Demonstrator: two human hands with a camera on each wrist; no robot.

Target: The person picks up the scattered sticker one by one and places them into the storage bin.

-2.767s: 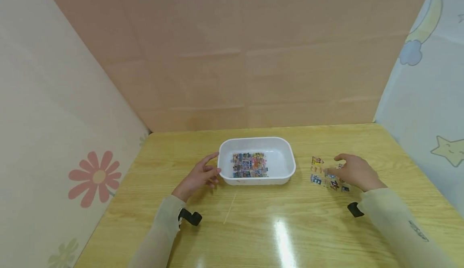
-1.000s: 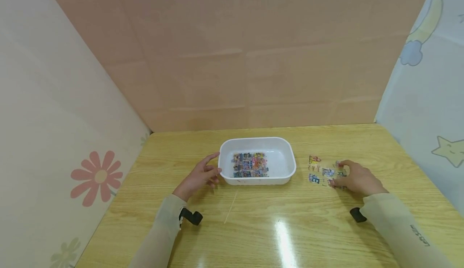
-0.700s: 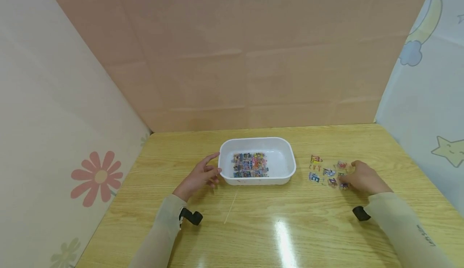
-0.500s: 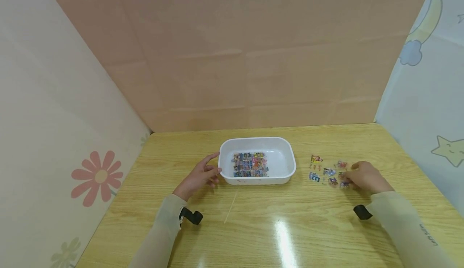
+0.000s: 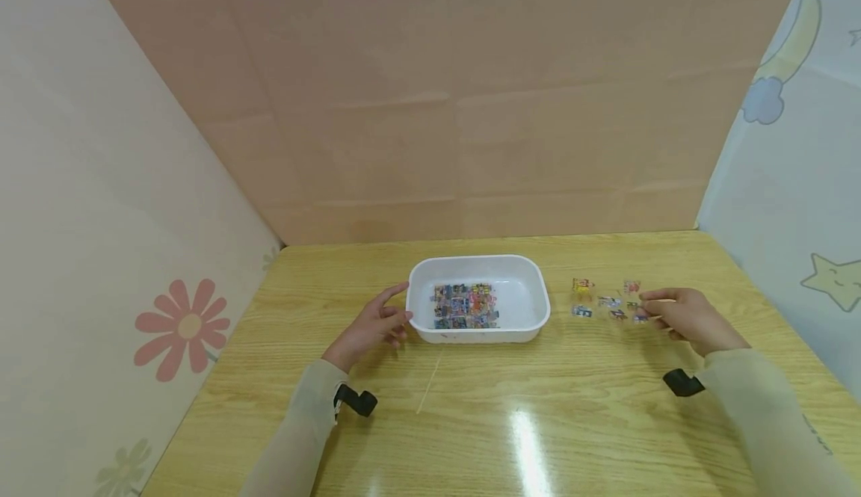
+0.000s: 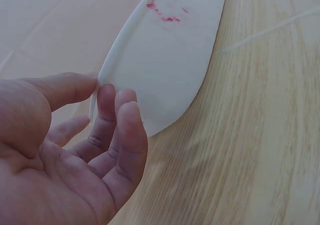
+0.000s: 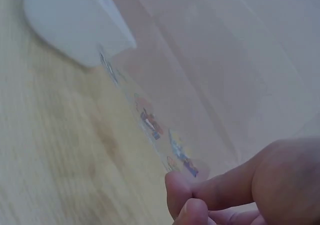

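My right hand (image 5: pixel 686 318) pinches the right edge of a clear plastic sheet (image 5: pixel 610 302) printed with small coloured pictures, between thumb and fingers. In the right wrist view the sheet (image 7: pixel 150 120) is seen almost edge-on, tilted, stretching from the fingertips toward the basin. To the left, a white plastic basin (image 5: pixel 521 310) stands on the table. Inside it lies a patch of small colourful pictures (image 5: pixel 464 306) set in rows. My left hand (image 5: pixel 368 327) rests against the basin's left end, fingers loosely bent. In the left wrist view, fingertips (image 6: pixel 92 83) touch its rim.
The wooden table (image 5: pixel 471 407) bears a thin pale streak (image 5: pixel 428 383) in front of the basin. Red marks (image 6: pixel 167 17) show on the basin's outer wall. A brown backdrop (image 5: pixel 457 146) rises behind the table, with patterned side panels left and right.
My right hand moves off the sheet's middle to its right edge and grips there. The sheet now looks tilted and shifted slightly back. Left hand and basin stay in place.
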